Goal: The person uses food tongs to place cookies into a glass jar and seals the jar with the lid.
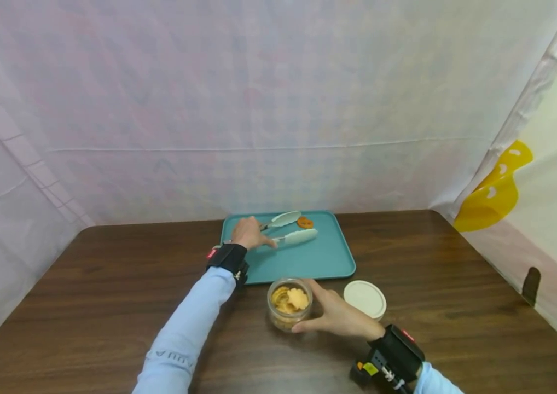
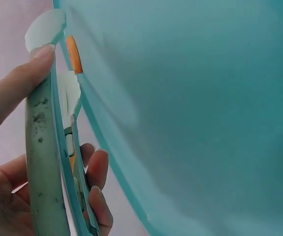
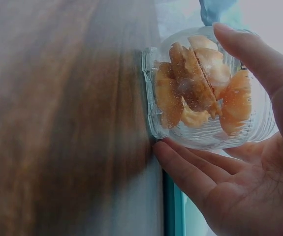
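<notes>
Over the left side of the teal tray (image 1: pixel 308 266), my left hand (image 1: pixel 249 234) grips tongs (image 1: pixel 299 236) with pale, scalloped tips. The two arms of the tongs (image 2: pixel 45 147) are spread apart, thumb along one arm and fingers around the other in the left wrist view. An orange-brown cookie (image 1: pixel 305 222) lies on the tray by the far tip. In front of the tray stands a clear glass jar (image 1: pixel 283 324), open at the top, with several cookies (image 3: pixel 195 78) inside. My right hand (image 1: pixel 340 316) holds the jar from its right side, thumb and fingers around the glass.
A round white lid (image 1: pixel 364 298) lies on the brown wooden table (image 1: pixel 111 306), right of the jar and close to the tray's front right corner. Pale cloth (image 1: pixel 259 109) hangs behind the table and at its sides. A yellow piece (image 1: pixel 492 197) hangs at the right.
</notes>
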Demonstrator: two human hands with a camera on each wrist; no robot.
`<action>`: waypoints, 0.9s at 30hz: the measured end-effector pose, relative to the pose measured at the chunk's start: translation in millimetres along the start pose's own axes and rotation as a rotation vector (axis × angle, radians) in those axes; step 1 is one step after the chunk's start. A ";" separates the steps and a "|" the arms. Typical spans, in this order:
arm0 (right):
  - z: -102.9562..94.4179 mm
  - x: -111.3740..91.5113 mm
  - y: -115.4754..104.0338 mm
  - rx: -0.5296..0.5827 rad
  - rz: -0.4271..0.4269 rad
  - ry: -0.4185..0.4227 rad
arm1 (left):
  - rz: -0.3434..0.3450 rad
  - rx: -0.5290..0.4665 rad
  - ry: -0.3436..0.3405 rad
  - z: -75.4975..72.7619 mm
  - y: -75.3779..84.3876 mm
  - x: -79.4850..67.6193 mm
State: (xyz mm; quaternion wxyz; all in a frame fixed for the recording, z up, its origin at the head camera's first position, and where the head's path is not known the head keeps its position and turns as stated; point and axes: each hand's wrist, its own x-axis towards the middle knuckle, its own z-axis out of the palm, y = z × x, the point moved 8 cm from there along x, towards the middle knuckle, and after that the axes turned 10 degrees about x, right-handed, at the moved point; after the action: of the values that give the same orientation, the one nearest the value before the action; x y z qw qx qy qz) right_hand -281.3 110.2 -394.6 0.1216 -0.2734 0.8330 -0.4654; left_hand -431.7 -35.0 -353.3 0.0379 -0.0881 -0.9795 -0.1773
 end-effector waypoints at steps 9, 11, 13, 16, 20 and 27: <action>0.8 1.4 -3.4 0.016 0.003 -0.008 | -0.022 0.018 0.019 -2.4 12.1 8.2; 1.1 1.5 -4.2 0.015 -0.001 -0.009 | -0.044 0.030 0.010 0.1 11.8 10.0; 1.1 1.4 -4.7 0.013 -0.005 -0.008 | -0.067 0.039 -0.001 2.4 11.1 11.5; 1.0 1.5 -5.2 0.011 -0.010 -0.008 | -0.096 0.053 -0.004 3.5 10.9 12.5; 1.0 1.5 -5.6 0.012 -0.011 -0.013 | -0.114 0.073 0.012 3.0 12.7 12.2; 1.1 1.2 -5.5 0.007 -0.016 -0.010 | -0.115 0.081 0.036 3.2 14.7 13.2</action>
State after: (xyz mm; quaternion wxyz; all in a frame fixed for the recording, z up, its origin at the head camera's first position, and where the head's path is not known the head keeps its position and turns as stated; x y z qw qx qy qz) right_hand -280.0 106.4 -390.5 0.1231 -0.2822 0.8285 -0.4678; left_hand -442.1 -18.2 -349.8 0.0489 -0.0268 -0.9884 -0.1412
